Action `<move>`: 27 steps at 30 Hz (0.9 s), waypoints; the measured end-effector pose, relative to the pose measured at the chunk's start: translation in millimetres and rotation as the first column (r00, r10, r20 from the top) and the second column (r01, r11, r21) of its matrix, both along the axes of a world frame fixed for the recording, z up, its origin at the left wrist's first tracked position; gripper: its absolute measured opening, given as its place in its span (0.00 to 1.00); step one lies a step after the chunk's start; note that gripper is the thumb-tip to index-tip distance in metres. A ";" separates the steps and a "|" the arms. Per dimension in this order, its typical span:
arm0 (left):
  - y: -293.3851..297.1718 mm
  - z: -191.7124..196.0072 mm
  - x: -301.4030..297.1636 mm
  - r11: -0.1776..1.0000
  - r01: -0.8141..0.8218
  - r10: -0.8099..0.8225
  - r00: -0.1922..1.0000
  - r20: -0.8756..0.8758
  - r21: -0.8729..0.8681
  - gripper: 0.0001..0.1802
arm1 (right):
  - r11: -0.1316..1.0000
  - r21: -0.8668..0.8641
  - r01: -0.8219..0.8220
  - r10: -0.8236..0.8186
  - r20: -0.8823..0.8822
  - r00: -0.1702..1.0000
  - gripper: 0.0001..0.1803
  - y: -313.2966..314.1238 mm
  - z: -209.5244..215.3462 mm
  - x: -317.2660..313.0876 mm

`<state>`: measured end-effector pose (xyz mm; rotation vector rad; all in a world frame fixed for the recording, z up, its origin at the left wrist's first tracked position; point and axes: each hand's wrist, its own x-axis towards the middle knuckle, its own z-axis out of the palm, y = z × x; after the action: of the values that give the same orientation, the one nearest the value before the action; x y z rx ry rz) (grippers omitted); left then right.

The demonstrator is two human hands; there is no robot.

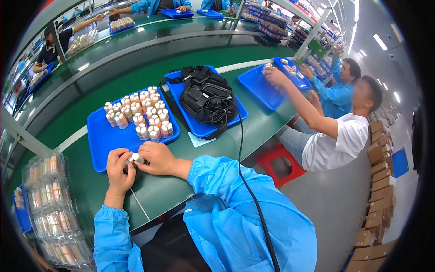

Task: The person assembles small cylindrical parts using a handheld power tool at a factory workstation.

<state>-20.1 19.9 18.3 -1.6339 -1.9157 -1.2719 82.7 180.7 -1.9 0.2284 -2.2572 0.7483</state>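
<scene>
Both my hands meet at the near edge of a blue tray (pixel 97 136), over the green table. My left hand (pixel 119 171) is closed around small bottles, mostly hidden by its fingers. My right hand (pixel 158 158) is closed too, its fingers against a small bottle with a whitish cap (pixel 137 158). How many bottles are between the hands I cannot tell. In the tray stand several rows of small bottles (pixel 154 121) with white caps and peach or orange bodies, grouped toward its right side.
To the right, a second blue tray (pixel 206 131) holds a black bag (pixel 206 93) with a coiled cable; one cable runs over my right sleeve. Clear packs of bottles (pixel 50 195) stack at left. A co-worker in white (pixel 337 136) reaches over another blue tray (pixel 260 88). A red stool (pixel 281 165) stands there.
</scene>
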 end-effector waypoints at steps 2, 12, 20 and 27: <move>0.9 2.6 -1.5 1.000 -0.005 0.005 1.000 0.021 -0.013 0.19 | 1.000 -0.013 -0.006 0.006 0.021 1.000 0.09 2.3 3.1 1.8; -2.3 6.9 -3.5 0.994 -0.009 0.015 0.998 0.063 -0.105 0.18 | 0.998 -0.041 -0.053 0.056 0.098 0.994 0.11 0.1 5.6 6.7; -20.6 0.9 -6.1 0.992 0.003 0.006 0.998 0.068 -0.127 0.27 | 0.996 0.019 -0.089 0.087 0.075 0.993 0.14 -0.5 4.0 13.8; -32.6 -15.2 -11.8 0.993 -0.027 0.047 0.985 0.163 -0.119 0.26 | 0.985 -0.170 0.020 0.010 0.176 0.984 0.07 5.1 -1.5 11.7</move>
<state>-31.9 -12.7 3.1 -1.5829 -2.1460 -1.3426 94.4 185.8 -3.3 0.0765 -2.3404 0.9881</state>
